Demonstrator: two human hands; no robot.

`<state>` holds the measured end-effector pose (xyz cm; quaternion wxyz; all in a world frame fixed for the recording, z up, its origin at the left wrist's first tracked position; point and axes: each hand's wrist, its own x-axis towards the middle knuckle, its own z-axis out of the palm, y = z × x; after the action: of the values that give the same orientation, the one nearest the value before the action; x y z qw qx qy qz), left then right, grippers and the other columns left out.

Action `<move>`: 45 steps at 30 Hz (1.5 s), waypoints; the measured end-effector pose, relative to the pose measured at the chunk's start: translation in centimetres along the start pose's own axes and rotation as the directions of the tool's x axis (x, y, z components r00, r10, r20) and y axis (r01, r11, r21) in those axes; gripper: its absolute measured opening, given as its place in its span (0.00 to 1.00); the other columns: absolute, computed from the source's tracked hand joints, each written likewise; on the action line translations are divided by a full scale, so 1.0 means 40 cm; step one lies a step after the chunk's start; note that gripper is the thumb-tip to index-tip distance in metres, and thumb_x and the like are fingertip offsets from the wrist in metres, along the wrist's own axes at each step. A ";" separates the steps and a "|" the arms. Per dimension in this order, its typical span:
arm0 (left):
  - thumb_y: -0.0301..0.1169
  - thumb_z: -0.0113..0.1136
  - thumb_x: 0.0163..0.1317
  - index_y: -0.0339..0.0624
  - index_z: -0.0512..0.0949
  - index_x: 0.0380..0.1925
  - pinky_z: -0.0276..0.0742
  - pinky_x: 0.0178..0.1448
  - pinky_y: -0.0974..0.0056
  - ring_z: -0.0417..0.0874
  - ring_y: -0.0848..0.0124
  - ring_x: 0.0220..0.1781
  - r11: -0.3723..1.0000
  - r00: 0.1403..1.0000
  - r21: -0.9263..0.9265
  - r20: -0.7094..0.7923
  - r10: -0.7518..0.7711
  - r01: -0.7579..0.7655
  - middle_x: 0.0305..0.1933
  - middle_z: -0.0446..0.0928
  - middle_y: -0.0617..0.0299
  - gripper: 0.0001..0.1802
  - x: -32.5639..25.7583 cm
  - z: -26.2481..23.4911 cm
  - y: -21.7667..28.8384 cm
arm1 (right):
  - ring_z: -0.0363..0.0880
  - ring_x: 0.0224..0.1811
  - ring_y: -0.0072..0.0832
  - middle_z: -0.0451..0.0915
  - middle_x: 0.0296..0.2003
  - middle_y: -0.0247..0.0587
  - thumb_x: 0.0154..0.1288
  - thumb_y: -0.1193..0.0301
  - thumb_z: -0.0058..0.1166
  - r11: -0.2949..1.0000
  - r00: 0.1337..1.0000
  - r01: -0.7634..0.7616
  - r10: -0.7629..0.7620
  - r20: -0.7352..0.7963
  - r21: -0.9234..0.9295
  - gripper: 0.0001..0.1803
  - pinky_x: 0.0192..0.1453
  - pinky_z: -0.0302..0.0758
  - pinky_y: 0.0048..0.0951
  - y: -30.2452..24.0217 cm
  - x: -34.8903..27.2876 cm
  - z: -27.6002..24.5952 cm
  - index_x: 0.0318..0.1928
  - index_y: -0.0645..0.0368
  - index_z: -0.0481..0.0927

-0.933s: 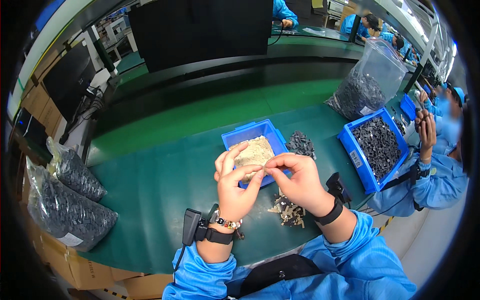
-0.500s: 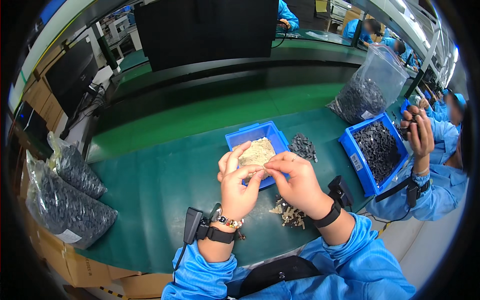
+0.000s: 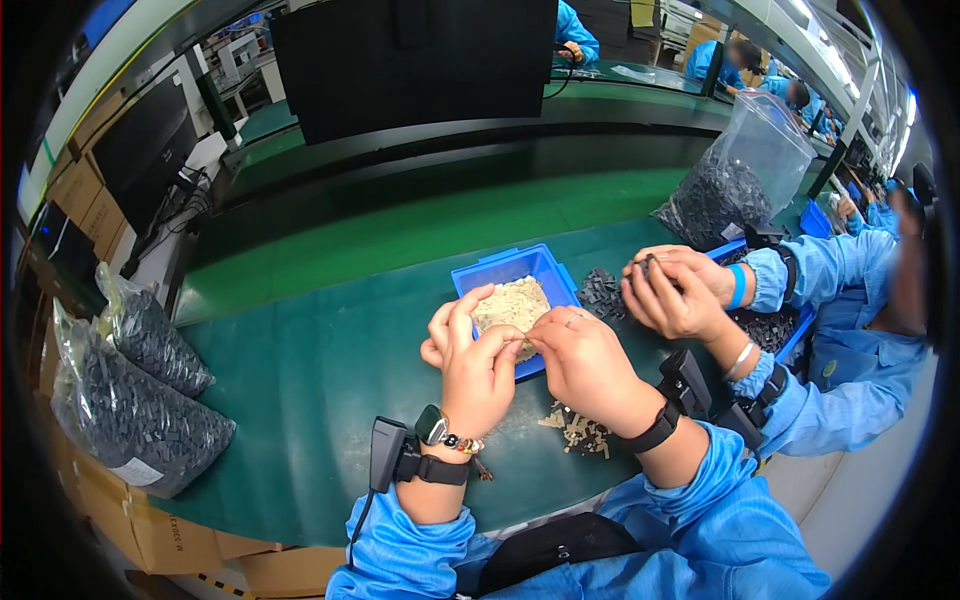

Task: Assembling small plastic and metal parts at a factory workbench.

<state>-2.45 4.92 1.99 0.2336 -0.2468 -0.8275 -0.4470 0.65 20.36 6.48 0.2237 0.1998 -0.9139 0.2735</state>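
Observation:
My left hand point(image 3: 470, 368) and my right hand point(image 3: 588, 368) meet fingertip to fingertip over the near edge of a blue tray point(image 3: 557, 272). Thumb and forefinger of each are pinched on one tiny piece point(image 3: 523, 339), too small to make out its kind. Inside the tray lies a heap of small cream-coloured pieces point(image 3: 516, 301). Just right of it, dark flat pieces point(image 3: 601, 295) are heaped on the green table. Below my right hand is a loose pile of mixed cream and black pieces point(image 3: 578, 430), partly covered by the hand.
At the right, a co-worker's cupped hands point(image 3: 680, 290) hold dark pieces, partly hiding another blue tray point(image 3: 800, 335) of black pieces. A clear bag of dark pieces point(image 3: 722, 190) stands behind. Filled bags point(image 3: 140, 410) sit at the table's left; a black panel point(image 3: 415, 70) hangs ahead.
The co-worker's hands have come leftward with dark pieces, now beside my right hand and over the right tray. My own hands have barely shifted and keep their pinch.

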 end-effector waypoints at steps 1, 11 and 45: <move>0.27 0.63 0.53 0.51 0.83 0.31 0.49 0.60 0.50 0.60 0.54 0.66 1.000 1.000 -0.001 0.000 0.000 0.000 0.66 0.68 0.60 0.06 0.000 0.000 -0.001 | 0.79 0.38 0.45 0.79 0.32 0.47 0.55 0.82 0.55 1.000 1.000 0.010 -0.010 -0.006 -0.015 0.04 0.43 0.76 0.40 0.001 0.000 0.002 0.32 0.64 0.80; 0.27 0.63 0.53 0.51 0.83 0.30 0.48 0.61 0.47 0.58 0.53 0.67 0.994 0.995 0.051 -0.027 -0.097 0.098 0.67 0.67 0.61 0.05 0.004 0.006 -0.015 | 0.78 0.36 0.45 0.78 0.31 0.48 0.53 0.81 0.55 0.989 0.989 -0.045 0.025 -0.143 -0.142 0.04 0.42 0.75 0.40 0.020 0.012 0.025 0.32 0.63 0.80; 0.33 0.66 0.57 0.49 0.82 0.31 0.52 0.66 0.51 0.61 0.59 0.66 0.984 0.987 -0.079 -0.016 -0.161 0.160 0.65 0.71 0.63 0.04 0.002 0.002 -0.008 | 0.82 0.33 0.39 0.82 0.31 0.50 0.60 0.77 0.57 0.859 0.943 -0.333 0.306 0.131 0.389 0.05 0.38 0.76 0.34 0.011 0.033 0.001 0.34 0.67 0.82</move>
<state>-2.72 4.83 1.79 0.1962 -0.1832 -0.8240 -0.4990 -0.67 20.35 6.93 0.0993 0.0962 -0.8644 0.4835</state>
